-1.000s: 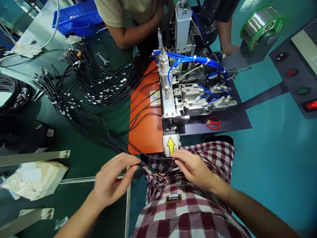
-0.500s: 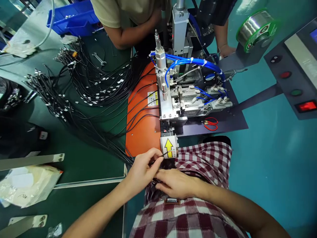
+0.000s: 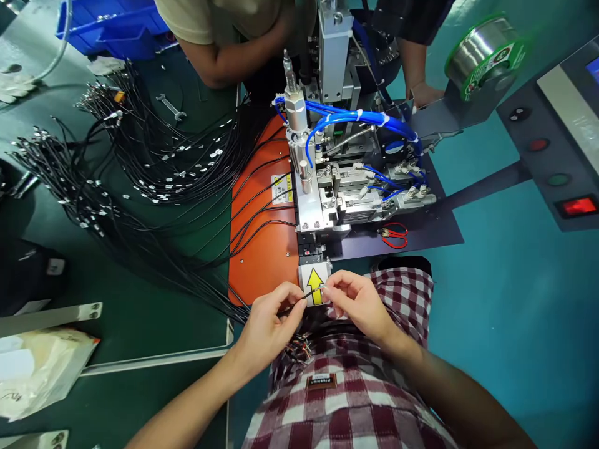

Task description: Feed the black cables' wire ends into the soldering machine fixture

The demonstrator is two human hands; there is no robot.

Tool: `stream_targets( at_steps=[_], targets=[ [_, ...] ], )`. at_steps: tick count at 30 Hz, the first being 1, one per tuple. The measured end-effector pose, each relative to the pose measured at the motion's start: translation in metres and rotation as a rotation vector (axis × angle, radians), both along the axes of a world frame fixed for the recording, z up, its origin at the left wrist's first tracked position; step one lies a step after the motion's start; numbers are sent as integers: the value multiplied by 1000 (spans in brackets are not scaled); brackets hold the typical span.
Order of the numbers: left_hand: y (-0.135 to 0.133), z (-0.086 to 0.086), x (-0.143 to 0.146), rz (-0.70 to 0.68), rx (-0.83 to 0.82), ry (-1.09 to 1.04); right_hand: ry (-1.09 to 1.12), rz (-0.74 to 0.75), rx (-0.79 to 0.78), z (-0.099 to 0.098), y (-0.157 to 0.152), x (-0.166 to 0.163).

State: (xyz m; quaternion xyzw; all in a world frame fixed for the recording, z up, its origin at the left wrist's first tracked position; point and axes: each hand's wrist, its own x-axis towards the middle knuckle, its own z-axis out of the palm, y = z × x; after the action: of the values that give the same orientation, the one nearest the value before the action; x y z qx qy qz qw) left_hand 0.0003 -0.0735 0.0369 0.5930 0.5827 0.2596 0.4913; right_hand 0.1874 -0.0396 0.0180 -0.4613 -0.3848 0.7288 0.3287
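Observation:
Between thumb and fingers, my left hand pinches a thin black cable close to its stripped end. My right hand is closed at the tip of that cable, fingertips around the fine wire ends. Behind both hands is a white block with a yellow arrow label, at the near end of the machine. A bunch of stripped cable ends lies in my lap, below my left hand. Further cables from the machine's orange plate run left across the green table.
Bundles of black cables spread over the table at left. The machine carries blue air hoses, with red-handled snips beside it. A solder spool and control box stand right. Two co-workers' arms are behind.
My right hand has risen from my lap to the cable's tip, uncovering the cable ends there. My left hand keeps its pinch. The view has shifted slightly.

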Motion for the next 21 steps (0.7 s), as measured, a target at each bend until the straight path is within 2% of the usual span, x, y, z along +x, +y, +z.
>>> stream_targets(
  at_steps=[3, 7, 13, 21],
  targets=[
    [8, 8, 4, -35, 22, 10, 42, -18, -2, 0, 0, -3],
    [22, 15, 16, 54, 14, -144, 8, -59, 40, 2, 0, -5],
    [31, 9, 23, 236, -285, -456, 58, -54, -14, -1, 4, -3],
    [31, 3, 19, 264, -339, -566, 205, -50, -157, -3, 10, -10]
  ],
)
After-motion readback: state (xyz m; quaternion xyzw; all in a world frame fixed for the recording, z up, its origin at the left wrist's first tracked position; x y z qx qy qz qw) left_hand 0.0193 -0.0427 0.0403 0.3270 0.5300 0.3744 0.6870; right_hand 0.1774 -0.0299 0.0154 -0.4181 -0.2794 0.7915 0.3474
